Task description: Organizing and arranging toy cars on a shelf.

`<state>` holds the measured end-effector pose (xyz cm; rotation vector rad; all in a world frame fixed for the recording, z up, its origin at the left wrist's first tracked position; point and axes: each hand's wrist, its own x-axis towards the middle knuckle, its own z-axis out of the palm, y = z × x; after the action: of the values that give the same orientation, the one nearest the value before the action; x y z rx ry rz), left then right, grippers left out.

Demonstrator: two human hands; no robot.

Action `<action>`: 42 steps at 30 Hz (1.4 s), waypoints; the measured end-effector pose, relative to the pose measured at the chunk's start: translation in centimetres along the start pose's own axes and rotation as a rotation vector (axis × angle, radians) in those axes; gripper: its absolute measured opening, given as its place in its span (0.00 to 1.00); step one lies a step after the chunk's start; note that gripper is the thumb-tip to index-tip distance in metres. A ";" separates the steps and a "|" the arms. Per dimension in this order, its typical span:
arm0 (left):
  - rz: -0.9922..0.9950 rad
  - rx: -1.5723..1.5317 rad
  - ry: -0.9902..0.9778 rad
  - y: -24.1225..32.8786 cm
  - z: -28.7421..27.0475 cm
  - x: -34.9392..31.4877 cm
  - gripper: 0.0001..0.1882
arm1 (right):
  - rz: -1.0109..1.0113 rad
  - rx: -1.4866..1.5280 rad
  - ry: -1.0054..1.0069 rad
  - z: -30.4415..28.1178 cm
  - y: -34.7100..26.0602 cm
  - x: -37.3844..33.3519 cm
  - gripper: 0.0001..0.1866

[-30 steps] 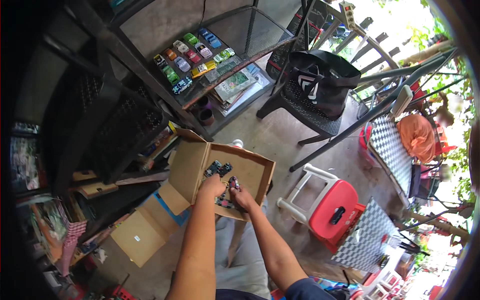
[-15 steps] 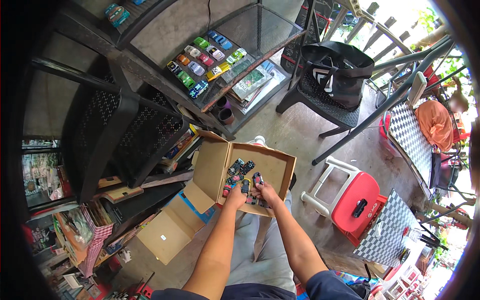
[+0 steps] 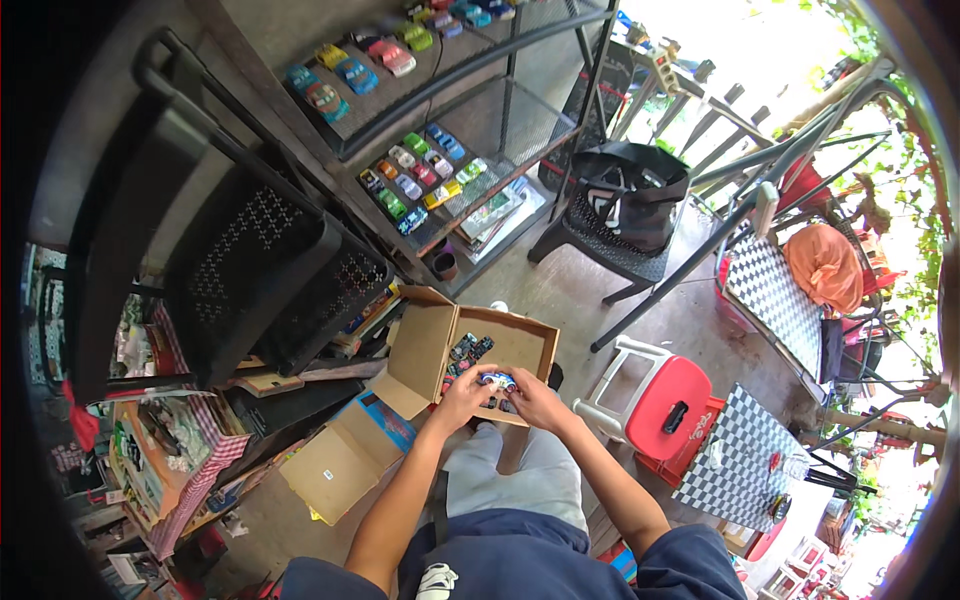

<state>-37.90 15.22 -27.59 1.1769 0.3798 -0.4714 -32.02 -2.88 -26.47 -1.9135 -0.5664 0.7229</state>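
Observation:
Between both hands is a small blue and white toy car (image 3: 497,381), held by its ends over the near side of an open cardboard box (image 3: 525,345). My left hand (image 3: 462,398) grips one end, its fingers closed. At the other end, my right hand (image 3: 538,402) is closed on the same car. Several dark toy cars (image 3: 468,350) lie in the box's left part, and others are partly hidden beneath my hands. The box flap (image 3: 415,340) stands open on the left.
A mesh shelf (image 3: 510,150) ahead carries rows of toy cars; more sit on the upper shelf (image 3: 375,100). A black chair (image 3: 260,250) stands left, a black bag (image 3: 640,205) rests on a stool ahead right, and a red-topped stool (image 3: 668,405) is at right. Another open box (image 3: 335,465) lies lower left.
My hands were down among the cars in the box, the right with a dark car. Both now hold a blue and white car. The view has tilted up, bringing in more of the upper shelf.

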 end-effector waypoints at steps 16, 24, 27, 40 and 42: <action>0.296 0.016 -0.048 10.5 5.6 -7.2 0.22 | -0.054 0.082 0.085 -7.1 -13.8 -4.8 0.20; 0.416 0.090 0.042 12.9 8.6 -5.2 0.22 | -0.082 0.020 -0.031 -12.7 -12.9 -2.7 0.20; 0.395 0.097 0.121 12.3 10.3 -4.0 0.21 | -0.111 -0.030 -0.074 -15.1 -11.7 -1.5 0.18; 0.368 0.118 0.468 11.3 20.9 2.8 0.20 | 0.020 0.615 -0.380 -24.4 -5.1 1.5 0.20; 0.403 0.074 0.497 10.9 21.3 2.7 0.19 | 0.038 0.606 -0.452 -24.7 -5.6 2.2 0.20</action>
<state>-28.97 -1.80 -13.16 1.4003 0.5374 0.1668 -13.73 -14.65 -13.38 -1.2041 -0.5071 1.2089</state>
